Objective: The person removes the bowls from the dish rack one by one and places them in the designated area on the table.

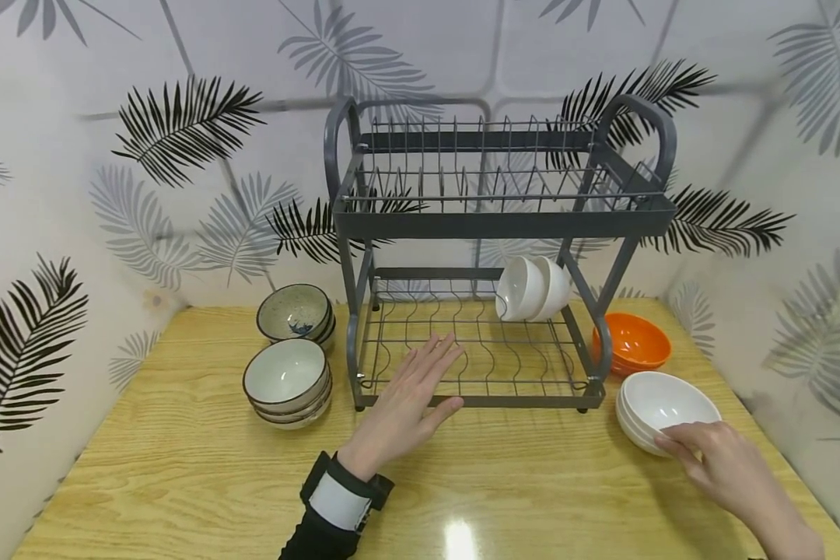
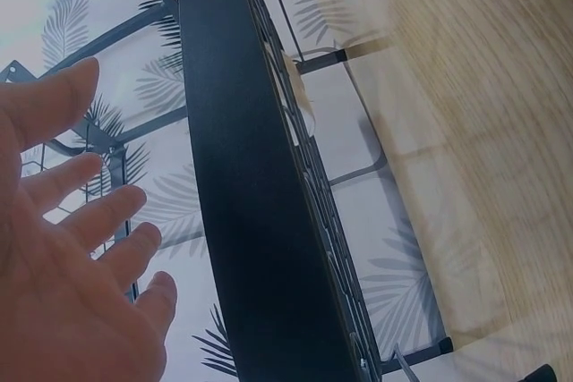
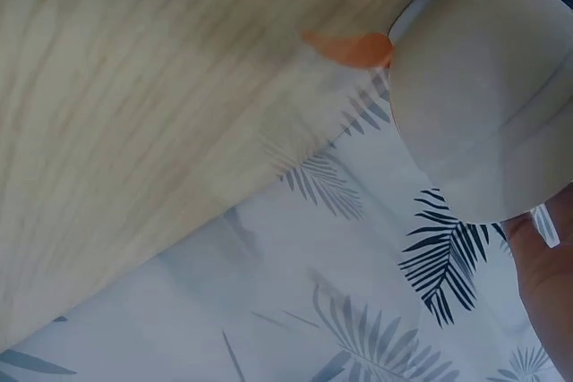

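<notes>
My right hand point(image 1: 731, 467) is at the near rim of the top white bowl point(image 1: 668, 400) in a small stack on the right, fingers inside and thumb outside. In the right wrist view the pale bowl point(image 3: 488, 100) fills the upper right, with part of the hand point(image 3: 546, 284) below it. My left hand point(image 1: 409, 397), fingers straight, hovers near the front edge of the grey two-tier dish rack point(image 1: 504, 225). The left wrist view shows that hand point(image 2: 81, 248) spread beside the rack's dark bar point(image 2: 255, 176), holding nothing.
Two white bowls point(image 1: 521, 289) stand on their sides at the right of the rack's lower tier. Orange bowls point(image 1: 633, 342) sit behind the white stack. Left of the rack are stacked dark-rimmed bowls point(image 1: 287, 377) and speckled bowls point(image 1: 290, 307). A leaf-patterned wall point(image 1: 203, 194) rises behind.
</notes>
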### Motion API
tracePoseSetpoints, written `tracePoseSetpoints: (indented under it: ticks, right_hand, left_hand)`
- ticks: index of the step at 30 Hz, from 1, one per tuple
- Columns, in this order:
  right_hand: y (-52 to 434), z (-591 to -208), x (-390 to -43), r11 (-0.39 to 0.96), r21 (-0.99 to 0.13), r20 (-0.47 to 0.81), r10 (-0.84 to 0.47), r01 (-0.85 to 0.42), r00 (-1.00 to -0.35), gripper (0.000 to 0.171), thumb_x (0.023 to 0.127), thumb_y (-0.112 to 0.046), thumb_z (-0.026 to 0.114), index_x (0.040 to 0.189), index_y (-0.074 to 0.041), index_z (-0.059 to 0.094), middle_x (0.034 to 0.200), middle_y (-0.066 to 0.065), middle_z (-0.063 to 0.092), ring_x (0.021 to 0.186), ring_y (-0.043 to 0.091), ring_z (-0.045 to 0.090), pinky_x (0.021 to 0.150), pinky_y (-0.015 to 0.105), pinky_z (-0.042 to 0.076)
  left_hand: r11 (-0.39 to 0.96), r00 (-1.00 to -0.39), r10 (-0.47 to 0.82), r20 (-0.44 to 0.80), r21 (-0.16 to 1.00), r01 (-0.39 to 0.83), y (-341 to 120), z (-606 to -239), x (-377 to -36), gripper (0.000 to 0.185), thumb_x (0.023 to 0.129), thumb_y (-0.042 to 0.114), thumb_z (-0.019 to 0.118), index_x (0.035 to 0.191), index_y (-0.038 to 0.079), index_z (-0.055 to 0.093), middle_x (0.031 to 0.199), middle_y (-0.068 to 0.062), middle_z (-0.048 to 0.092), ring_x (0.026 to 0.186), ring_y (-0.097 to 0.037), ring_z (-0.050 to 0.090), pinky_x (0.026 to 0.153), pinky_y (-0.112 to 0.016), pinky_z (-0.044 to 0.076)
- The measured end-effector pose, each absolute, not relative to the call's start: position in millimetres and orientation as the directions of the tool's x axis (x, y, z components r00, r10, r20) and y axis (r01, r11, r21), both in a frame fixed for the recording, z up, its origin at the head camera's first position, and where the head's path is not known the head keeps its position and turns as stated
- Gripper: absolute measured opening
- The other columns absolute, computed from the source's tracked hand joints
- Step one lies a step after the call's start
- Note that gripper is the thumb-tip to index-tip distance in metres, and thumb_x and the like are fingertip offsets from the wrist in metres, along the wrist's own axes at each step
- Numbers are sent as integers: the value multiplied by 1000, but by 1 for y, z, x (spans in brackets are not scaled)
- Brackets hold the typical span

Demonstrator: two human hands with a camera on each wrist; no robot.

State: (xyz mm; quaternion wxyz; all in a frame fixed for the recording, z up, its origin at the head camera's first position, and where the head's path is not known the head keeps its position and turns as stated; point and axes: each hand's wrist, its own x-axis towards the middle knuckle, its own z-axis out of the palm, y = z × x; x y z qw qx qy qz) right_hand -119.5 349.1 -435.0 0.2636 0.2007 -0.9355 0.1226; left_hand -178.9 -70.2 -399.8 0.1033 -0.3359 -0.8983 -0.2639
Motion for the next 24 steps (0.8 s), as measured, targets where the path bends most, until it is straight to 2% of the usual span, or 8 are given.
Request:
tracePoseSetpoints:
  ticks: [3, 6, 8, 12, 14, 16, 21, 24]
  right_hand:
    - [349, -433, -121, 890, -113, 531, -322, -442, -784, 16, 70, -12, 87, 72, -21, 75, 69, -11, 72, 62, 1, 58, 56, 31, 48]
    - [346, -428, -122, 881, -66, 573, -351, -468, -741, 14, 69, -14, 88, 77, -17, 77, 73, -6, 75, 68, 15, 68, 67, 34, 51]
    - [343, -424, -123, 874, -34, 609, -367, -485, -703, 12, 78, -22, 85, 82, -13, 78, 76, -2, 76, 71, 23, 70, 74, 39, 50]
    - [332, -412, -126, 871, 10, 642, -381, -491, -665, 51, 101, -51, 52, 88, -9, 77, 82, 6, 77, 77, 32, 71, 78, 50, 51]
    - [325, -407, -127, 872, 22, 647, -385, -488, -659, 69, 104, -59, 33, 91, -8, 77, 85, 8, 77, 81, 35, 71, 79, 53, 51]
    - [319, -402, -129, 874, 33, 647, -389, -486, -656, 74, 105, -60, 27, 92, -8, 77, 88, 9, 77, 83, 35, 71, 79, 53, 52]
    - [303, -391, -133, 868, 39, 646, -401, -496, -650, 50, 105, -47, 47, 96, -8, 76, 91, 9, 77, 86, 35, 71, 78, 53, 52]
    - [294, -385, -137, 865, 37, 648, -403, -501, -646, 51, 105, -48, 45, 97, -8, 76, 93, 9, 77, 87, 34, 70, 79, 54, 52]
  left_hand:
    - [635, -754, 553, 355, 406, 657, -71, -400, -179, 68, 103, 34, 56, 160, 14, 26, 169, -8, 19, 158, -29, 16, 130, -50, 14]
    - [637, -754, 555, 352, 403, 657, -71, -400, -180, 68, 103, 34, 56, 160, 14, 27, 169, -8, 19, 158, -29, 16, 130, -50, 14]
    - [638, -755, 556, 347, 404, 655, -71, -400, -179, 68, 103, 34, 56, 160, 14, 27, 169, -8, 19, 158, -28, 15, 130, -50, 13]
    - [637, -755, 554, 350, 407, 655, -71, -400, -179, 67, 103, 33, 57, 160, 14, 28, 169, -9, 20, 158, -29, 15, 130, -50, 11]
    - [632, -754, 552, 356, 411, 656, -70, -399, -178, 67, 102, 32, 58, 159, 13, 29, 169, -9, 21, 158, -29, 15, 130, -50, 11]
    - [628, -751, 551, 364, 412, 660, -70, -399, -177, 66, 102, 32, 58, 159, 13, 30, 168, -10, 22, 158, -29, 16, 130, -51, 11]
    - [622, -747, 555, 366, 413, 665, -71, -398, -176, 66, 102, 33, 58, 158, 10, 32, 168, -12, 23, 157, -32, 18, 129, -53, 12]
    - [627, -751, 553, 362, 412, 661, -72, -398, -176, 66, 102, 34, 57, 158, 10, 32, 168, -12, 23, 158, -32, 17, 129, -53, 12]
